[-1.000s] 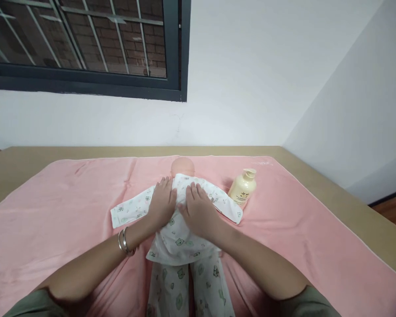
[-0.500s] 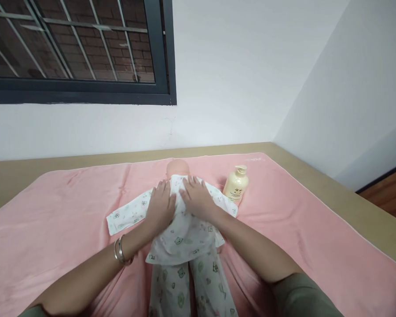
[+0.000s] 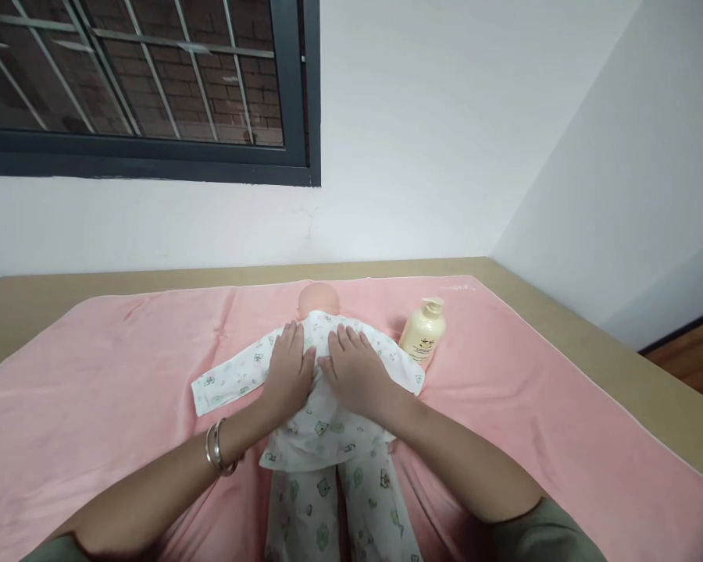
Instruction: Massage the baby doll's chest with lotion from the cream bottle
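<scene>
Both hands flat on doll

L hand (image 3: 288, 371) & R hand (image 3: 356, 371): palms down, fingers spread, gripping nothing, pressed on doll (image 3: 319, 390) chest. Doll lies mid towel (image 3: 94, 390), head away. Bottle (image 3: 422, 329) just beside R sleeve.

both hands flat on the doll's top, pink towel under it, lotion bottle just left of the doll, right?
One slip: the bottle stands to the right of the doll, not left, as the head view shows. Both the left hand and right hand do lie flat on its top, over the pink towel.
</scene>
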A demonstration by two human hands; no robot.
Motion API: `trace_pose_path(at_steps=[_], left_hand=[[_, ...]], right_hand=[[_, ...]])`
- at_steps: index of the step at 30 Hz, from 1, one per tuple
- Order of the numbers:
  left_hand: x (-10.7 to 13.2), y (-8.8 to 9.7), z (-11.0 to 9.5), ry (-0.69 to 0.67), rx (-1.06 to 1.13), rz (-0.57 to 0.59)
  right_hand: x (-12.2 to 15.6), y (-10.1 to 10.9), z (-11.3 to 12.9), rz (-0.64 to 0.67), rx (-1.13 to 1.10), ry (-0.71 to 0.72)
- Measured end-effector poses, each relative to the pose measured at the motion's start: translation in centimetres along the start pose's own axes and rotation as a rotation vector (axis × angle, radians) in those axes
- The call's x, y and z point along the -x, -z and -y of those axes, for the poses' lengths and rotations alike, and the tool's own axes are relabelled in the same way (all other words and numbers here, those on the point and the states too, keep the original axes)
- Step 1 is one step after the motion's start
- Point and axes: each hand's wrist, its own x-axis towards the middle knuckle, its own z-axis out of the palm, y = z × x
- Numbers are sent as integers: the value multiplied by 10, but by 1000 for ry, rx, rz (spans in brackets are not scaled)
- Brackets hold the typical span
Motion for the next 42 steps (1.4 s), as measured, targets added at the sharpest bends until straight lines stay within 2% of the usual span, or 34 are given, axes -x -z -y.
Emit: trace_pose_path(at_steps=[3, 6, 9, 12, 14, 17, 18, 19, 21, 23, 27, 31, 35, 38, 42], left_hand=[[22, -2, -10, -58, -3, -14], [31, -2, -14, -60, 18, -24], [31, -1, -14, -51, 42, -38], [30, 1, -15, -52, 45, -42], [31, 3, -17, -70, 34, -44], [32, 4, -21, -96, 27, -56], [32, 5, -22, -95, 30, -60], [32, 4, -22, -87, 34, -64], [32, 4, -23, -67, 44, -74], [33, 4, -24, -61, 52, -79], [33, 5, -26, -94, 56, -74], [33, 6, -25, -131, 59, -92], [36, 5, -22, -200, 77, -95], [37, 8, -19, -236, 145, -109], [20, 16, -7, -118, 296, -144]], right_hand=[[-19, -1, -14, 26, -29, -46], [-17, 4, -18, 77, -13, 5], [3, 24, -17, 146, 13, 84], [14, 48, -17, 248, -13, 75], [10, 53, -16, 189, -77, 14], [-5, 38, -13, -140, -157, -12], [-11, 29, -12, -222, -166, 19], [-16, 20, -12, -251, -169, 73], [-25, 2, -15, -180, -177, 204], [-29, -10, -19, -103, -194, 276], [-30, -14, -23, -202, -214, 225], [-27, -10, -19, -88, -175, 293], [-22, -8, -12, -137, -171, 264], [-20, -10, -11, -83, -202, 331], [-20, -15, -16, -222, -252, 242]])
